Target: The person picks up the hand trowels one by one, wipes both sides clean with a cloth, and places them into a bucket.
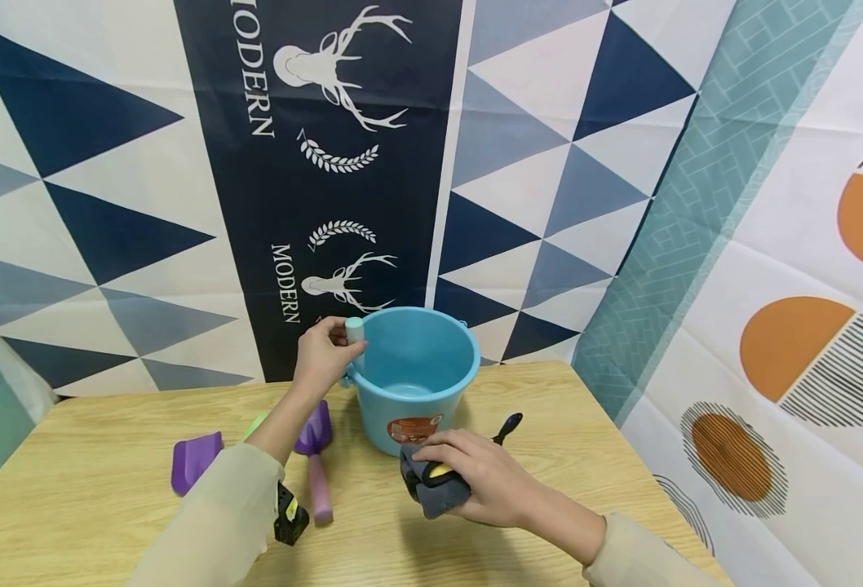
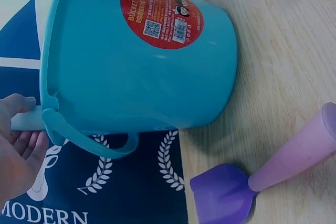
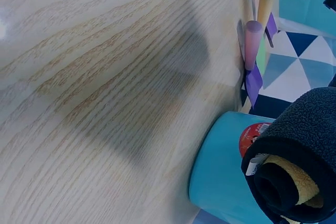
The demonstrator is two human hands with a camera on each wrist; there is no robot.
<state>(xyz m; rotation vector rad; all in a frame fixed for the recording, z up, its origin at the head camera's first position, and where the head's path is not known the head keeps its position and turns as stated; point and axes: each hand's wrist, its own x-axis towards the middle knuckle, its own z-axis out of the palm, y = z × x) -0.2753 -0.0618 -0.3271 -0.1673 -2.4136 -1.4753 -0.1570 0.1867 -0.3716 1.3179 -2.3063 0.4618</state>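
The blue bucket [image 1: 417, 387] with a red label stands upright near the back edge of the wooden table. At its left rim my left hand [image 1: 326, 352] pinches a pale blue cylindrical handle [image 1: 356, 329]; the handle's lower part is down inside the bucket, against the wall. My right hand [image 1: 483, 475] grips a rolled dark grey cloth [image 1: 439, 489] in front of the bucket, fingers over its top. In the right wrist view the cloth [image 3: 302, 140] shows a yellow layer inside its roll and a small white tag.
Left of the bucket lies a purple toy shovel [image 1: 319, 469] with a pink handle. Farther left is another purple blade [image 1: 195, 461], with a bit of green [image 1: 255, 425] behind the left forearm. A black-handled item [image 1: 508, 425] pokes out behind the right hand. Patterned cloth walls [image 1: 343, 187] stand behind.
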